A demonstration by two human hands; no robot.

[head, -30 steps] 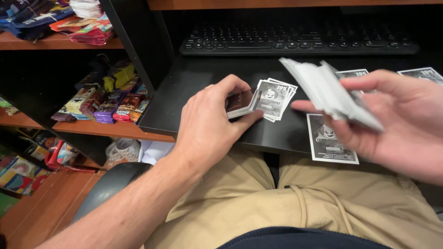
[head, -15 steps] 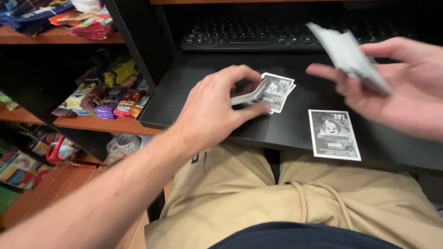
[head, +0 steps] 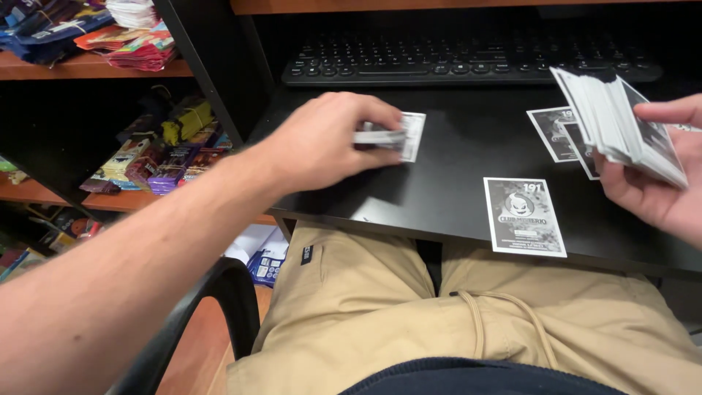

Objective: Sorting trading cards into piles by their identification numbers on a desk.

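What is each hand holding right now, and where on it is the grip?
The right hand holds a thick stack of cards by its lower end. The left hand grips a small pile of cards by its near edges on the black desk.

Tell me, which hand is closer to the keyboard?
Left. The left hand sits just below the keyboard, gripping a small card pile. The right hand holds a thick card stack off near its right end.

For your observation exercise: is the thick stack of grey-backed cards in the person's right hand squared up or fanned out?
Fanned out. The thick stack of grey-backed cards in the right hand shows its stepped edges, spread apart along the top.
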